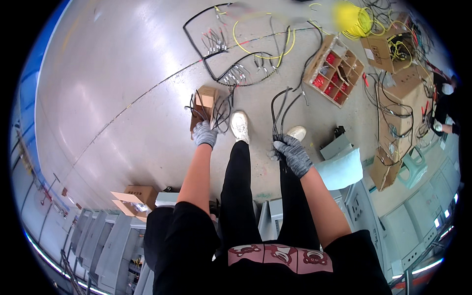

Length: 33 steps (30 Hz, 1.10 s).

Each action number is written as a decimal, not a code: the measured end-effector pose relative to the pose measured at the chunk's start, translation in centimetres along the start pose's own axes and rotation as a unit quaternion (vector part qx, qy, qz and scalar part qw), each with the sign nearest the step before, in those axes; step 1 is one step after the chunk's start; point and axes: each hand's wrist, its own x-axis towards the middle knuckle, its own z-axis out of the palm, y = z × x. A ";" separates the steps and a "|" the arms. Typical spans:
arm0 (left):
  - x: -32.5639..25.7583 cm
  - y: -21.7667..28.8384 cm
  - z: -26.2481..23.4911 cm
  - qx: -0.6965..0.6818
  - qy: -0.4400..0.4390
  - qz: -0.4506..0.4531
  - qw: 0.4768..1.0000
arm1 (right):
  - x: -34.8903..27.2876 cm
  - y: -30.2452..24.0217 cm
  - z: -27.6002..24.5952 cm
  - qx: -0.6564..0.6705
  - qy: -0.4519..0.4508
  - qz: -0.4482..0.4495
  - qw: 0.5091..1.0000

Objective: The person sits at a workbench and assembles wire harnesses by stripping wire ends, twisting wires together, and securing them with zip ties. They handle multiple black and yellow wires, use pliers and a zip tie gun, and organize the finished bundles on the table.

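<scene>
Grey knitted gloves cover both my hands. My left hand [204, 134] is closed at the near end of a small brown cardboard box [207, 95], around the lower ends of several black cables [199, 107]. Those cables fan out and curl over the box; the fingertips are partly hidden. Farther right, my right hand [293, 154] grips a bundle of black cables [278, 118] in front of my right thigh. Their free ends arch up and away, while short ends hang below the fist.
Black and yellow harness cables [216, 76] with tagged ends lie on the floor ahead. A divided cardboard tray [309, 73] holds red parts. At right are a long carton [400, 93], a green stool [413, 167] and a person's gloved hand [438, 126]. Grey metal cabinets [108, 246] stand behind me.
</scene>
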 end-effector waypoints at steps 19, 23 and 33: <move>-37.1 34.4 -17.1 -0.523 -0.284 0.351 0.723 | -30.3 -6.6 -15.5 0.129 -0.096 -0.189 0.969; -42.9 41.2 -15.0 -0.511 -0.304 0.396 0.700 | -36.5 -5.6 -20.7 0.192 0.001 -0.267 0.944; -55.7 55.8 -6.6 -0.328 -0.286 0.447 0.782 | -43.9 -1.2 -30.3 -0.162 0.521 -0.265 0.795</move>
